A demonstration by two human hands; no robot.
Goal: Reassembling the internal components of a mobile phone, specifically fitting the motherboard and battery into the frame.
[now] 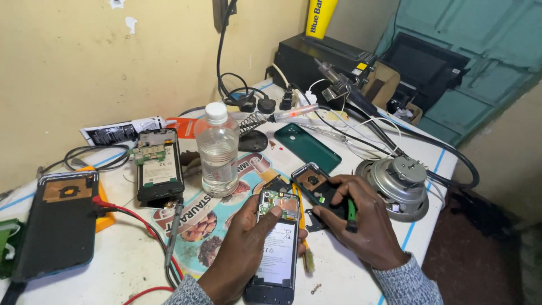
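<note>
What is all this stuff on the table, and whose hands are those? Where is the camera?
The camera sits on a person's head and looks down, so the two hands are that person's own. The left hand holds an opened black phone with its back off, so you can see the green circuit board and pale battery inside. The right hand grips a slim green-handled tool and rests on a black phone back cover. Around them on the white table lie a clear plastic bottle with a white cap, another opened phone, a dark phone lying flat, a green phone case, a round silver metal motor, and red and black wires.
</note>
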